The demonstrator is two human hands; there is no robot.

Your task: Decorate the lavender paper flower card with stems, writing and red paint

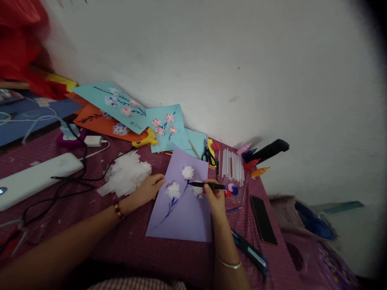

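Observation:
A purple sheet of paper [187, 221] lies on the table with a dark blue branch [172, 209] drawn across it. Three white paper flowers [173, 190] sit along the branch; one is partly hidden. My right hand [215, 197] is closed around a black marker [213, 185] with a blue end, its tip touching the branch below the upper flower. At the sheet's left edge, my left hand [152, 186] has its fingers closed on the paper. Just left of that hand is a pile of torn white tissue paper [125, 173].
Behind are finished flower pictures on blue paper [169, 133] and orange paper [93, 125], a yellow glue gun [146, 138] and scissors [208, 153]. Glue sticks [232, 165], a phone [263, 219] and a blue cutter [250, 251] lie right. A white power strip [42, 177] and cables lie left.

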